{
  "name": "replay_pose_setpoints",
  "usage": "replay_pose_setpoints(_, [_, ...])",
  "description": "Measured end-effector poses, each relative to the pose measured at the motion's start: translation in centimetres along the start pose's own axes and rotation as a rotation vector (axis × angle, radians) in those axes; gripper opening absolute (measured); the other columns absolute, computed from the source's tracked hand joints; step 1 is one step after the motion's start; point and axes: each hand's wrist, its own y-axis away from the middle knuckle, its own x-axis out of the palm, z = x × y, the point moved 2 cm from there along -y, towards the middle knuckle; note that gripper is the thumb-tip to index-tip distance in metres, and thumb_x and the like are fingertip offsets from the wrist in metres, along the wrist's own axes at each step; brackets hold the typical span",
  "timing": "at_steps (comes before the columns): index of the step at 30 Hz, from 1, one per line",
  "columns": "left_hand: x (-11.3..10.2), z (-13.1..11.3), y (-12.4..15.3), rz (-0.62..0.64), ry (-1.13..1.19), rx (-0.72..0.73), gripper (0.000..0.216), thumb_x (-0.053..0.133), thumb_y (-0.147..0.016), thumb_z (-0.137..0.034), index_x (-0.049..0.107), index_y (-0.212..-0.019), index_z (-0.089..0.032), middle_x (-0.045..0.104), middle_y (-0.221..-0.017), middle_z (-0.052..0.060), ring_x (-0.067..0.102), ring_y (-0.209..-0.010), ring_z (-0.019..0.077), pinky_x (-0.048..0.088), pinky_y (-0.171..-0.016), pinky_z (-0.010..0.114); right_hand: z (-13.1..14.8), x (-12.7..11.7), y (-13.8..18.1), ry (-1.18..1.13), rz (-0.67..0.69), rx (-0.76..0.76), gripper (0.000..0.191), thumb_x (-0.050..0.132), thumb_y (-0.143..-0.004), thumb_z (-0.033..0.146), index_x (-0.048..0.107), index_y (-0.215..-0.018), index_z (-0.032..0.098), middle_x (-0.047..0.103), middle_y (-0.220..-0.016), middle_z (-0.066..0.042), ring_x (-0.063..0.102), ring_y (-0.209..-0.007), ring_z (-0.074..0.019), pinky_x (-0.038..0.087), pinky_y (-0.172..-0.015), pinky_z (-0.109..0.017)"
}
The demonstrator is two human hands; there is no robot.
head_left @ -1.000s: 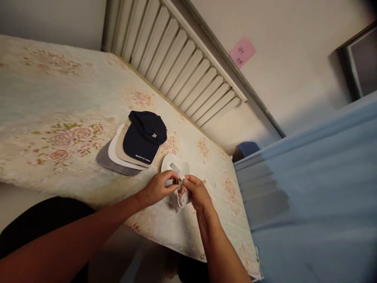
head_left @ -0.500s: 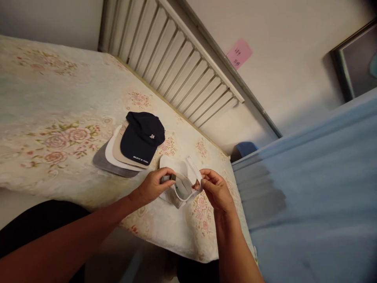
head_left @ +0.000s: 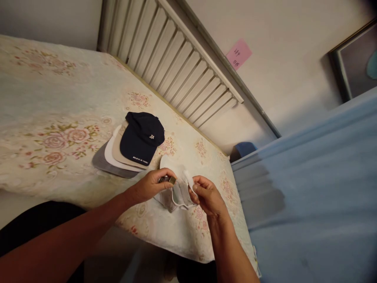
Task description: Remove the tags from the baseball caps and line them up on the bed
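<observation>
A: What are the hands doing, closest in?

B: The left hand (head_left: 151,188) is pinching a small metal buckle (head_left: 168,180) between thumb and fingertips, with the other fingers curling in. The right hand (head_left: 207,195) is pinching a white strap (head_left: 187,176) — thumb pressing against forefinger, nothing spread.

A: What are the buckle and strap hanging from?

B: A white cap (head_left: 176,196). It is sagging, crumpled, between both hands, just right of the stack of caps (head_left: 123,151) and nearer the person than the stack. Whether its underside is touching the cover, I cannot tell.

A: And what is the stack sitting on?

B: A floral bed cover (head_left: 53,118), which is spreading out all around the stack. A navy cap (head_left: 143,135) is lying on top, with beige, white and grey brims fanning out beneath it.

A: Beyond the stack?

B: A slatted headboard (head_left: 182,67) is running behind it along the wall. A pink note (head_left: 238,54) is sticking to the wall, well beyond the stack and to its right. A blue cloth (head_left: 318,188) is lying well to the right of the stack.
</observation>
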Motion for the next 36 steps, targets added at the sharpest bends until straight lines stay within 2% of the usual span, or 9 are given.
replay_pose_setpoints(5, [-0.2, 0.7, -0.2, -0.068, 0.186, -0.094, 0.017, 0.062, -0.080, -0.031, 0.062, -0.092, -0.018, 0.063, -0.086, 0.000, 0.058, -0.082, 0.0148, 0.045, -0.077, 0.027, -1.7, 0.1, -1.1, -0.012, 0.003, 0.087, 0.032, 0.076, -0.065, 0.041, 0.057, -0.075, 0.017, 0.042, -0.041, 0.010, 0.026, -0.034, -0.0031, 0.015, -0.037, -0.018])
replay_pose_setpoints(12, [0.1, 0.7, -0.2, -0.059, 0.250, -0.126, 0.017, 0.062, -0.079, -0.030, 0.062, -0.092, -0.019, 0.061, -0.085, -0.001, 0.057, -0.081, 0.0140, 0.045, -0.077, 0.026, -2.6, 0.2, -1.5, -0.050, 0.026, 0.123, 0.035, 0.078, -0.064, 0.042, 0.053, -0.068, 0.017, 0.038, -0.039, 0.011, 0.022, -0.034, -0.0020, 0.012, -0.036, -0.018])
replay_pose_setpoints(36, [0.2, 0.8, 0.0, -0.070, 0.322, -0.142, 0.013, 0.062, -0.080, -0.026, 0.062, -0.091, -0.019, 0.057, -0.081, -0.004, 0.052, -0.077, 0.0113, 0.041, -0.073, 0.023, -3.7, 1.3, -2.1, -0.218, 0.089, 0.127, 0.033, 0.080, -0.065, 0.037, 0.055, -0.071, 0.016, 0.045, -0.047, 0.008, 0.024, -0.036, -0.0012, 0.011, -0.037, -0.018])
